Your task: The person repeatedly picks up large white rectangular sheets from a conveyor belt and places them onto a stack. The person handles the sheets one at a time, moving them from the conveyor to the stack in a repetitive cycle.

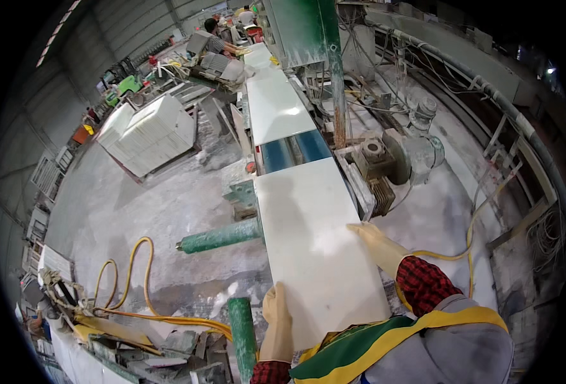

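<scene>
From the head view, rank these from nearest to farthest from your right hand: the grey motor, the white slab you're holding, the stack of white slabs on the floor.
1. White slab: under the right hand, at its right edge.
2. Grey motor: beyond the hand, on the right of the line.
3. Stack of white slabs: far left, across the dusty floor.

Yellow hose [129,281], stacked white slabs [149,131]

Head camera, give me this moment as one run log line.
left hand: flat on near left edge of white slab | right hand: on slab's right edge | slab: lying on conveyor line | green roller: left of slab
</scene>
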`<action>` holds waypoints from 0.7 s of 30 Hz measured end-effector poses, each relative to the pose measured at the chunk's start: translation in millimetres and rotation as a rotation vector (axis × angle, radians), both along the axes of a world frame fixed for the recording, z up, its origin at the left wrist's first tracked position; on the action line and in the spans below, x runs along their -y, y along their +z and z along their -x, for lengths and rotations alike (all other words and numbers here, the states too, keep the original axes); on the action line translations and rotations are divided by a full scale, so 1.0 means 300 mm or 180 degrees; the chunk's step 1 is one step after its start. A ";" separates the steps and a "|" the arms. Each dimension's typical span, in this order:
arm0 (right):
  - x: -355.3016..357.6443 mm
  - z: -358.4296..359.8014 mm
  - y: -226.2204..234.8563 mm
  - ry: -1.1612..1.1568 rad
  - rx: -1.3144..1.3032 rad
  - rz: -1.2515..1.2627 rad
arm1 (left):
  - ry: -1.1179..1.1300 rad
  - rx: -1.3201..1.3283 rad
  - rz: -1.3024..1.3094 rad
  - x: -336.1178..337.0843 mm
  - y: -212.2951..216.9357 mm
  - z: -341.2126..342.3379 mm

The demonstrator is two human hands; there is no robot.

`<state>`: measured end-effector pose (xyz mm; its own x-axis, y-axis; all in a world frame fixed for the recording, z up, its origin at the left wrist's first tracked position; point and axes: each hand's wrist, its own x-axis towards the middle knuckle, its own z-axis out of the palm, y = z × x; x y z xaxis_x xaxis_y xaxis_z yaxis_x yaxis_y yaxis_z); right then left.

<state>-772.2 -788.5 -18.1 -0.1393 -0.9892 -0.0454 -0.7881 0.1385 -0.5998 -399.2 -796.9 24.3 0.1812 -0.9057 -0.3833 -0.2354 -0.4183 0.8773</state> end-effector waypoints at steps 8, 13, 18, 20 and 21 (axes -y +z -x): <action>0.185 -0.006 0.293 0.0048 -0.0125 -0.0072 | -0.0416 -0.0212 -0.0277 0.394 -0.098 0.064; 0.196 0.000 0.322 -0.0080 0.0393 -0.0117 | -0.0435 -0.0027 -0.0318 0.516 -0.046 0.117; -0.019 0.010 0.001 0.0489 0.0229 0.0263 | -0.0751 0.0049 -0.0626 0.676 -0.113 0.152; -0.009 -0.014 -0.024 -0.0167 0.1068 0.0212 | -0.0645 -0.0165 -0.0639 0.693 -0.068 0.186; 0.051 -0.059 0.034 -0.0967 0.2333 -0.0245 | -0.0597 -0.0250 -0.0636 0.698 -0.052 0.194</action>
